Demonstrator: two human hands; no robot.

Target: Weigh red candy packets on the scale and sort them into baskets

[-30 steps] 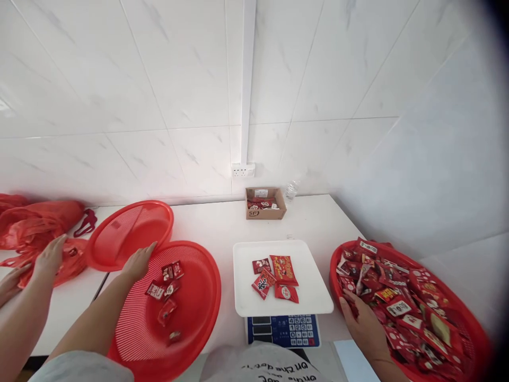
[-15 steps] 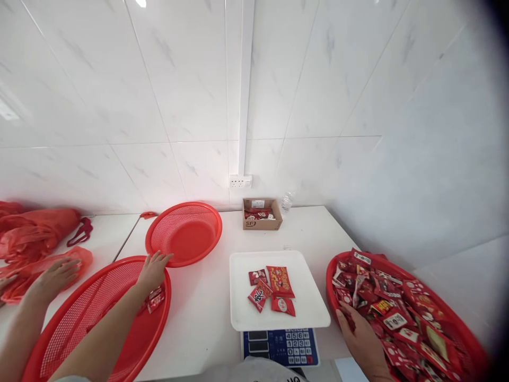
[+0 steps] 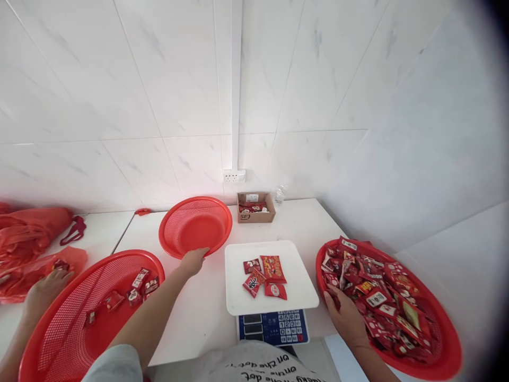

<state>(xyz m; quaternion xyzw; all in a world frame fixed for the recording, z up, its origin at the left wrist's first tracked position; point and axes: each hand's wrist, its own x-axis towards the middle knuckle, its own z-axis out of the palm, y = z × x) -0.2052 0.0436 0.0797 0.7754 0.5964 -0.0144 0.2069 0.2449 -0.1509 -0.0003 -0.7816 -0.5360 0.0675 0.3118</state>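
My left hand (image 3: pixel 193 261) reaches forward and its fingers curl over the near rim of a small empty red mesh basket (image 3: pixel 186 225). My right hand (image 3: pixel 345 317) lies flat on the near left part of a heap of red snack packets (image 3: pixel 382 300) in a big red basket (image 3: pixel 445 361); its fingertips are among the packets. Between my hands a white scale tray (image 3: pixel 238 297) carries several red packets (image 3: pixel 264 276), above a blue keypad (image 3: pixel 288 327).
A large red basket (image 3: pixel 51 345) at the left holds several small packets (image 3: pixel 137 286). Another person's hand (image 3: pixel 44 289) rests beside it on red bags (image 3: pixel 32 233). A cardboard box (image 3: pixel 255 208) and a clear bottle (image 3: pixel 279 195) stand by the wall.
My left hand left the large basket's rim and moved right to the small basket's rim. The large basket now lies flatter at the left. My right hand stayed on the packets.
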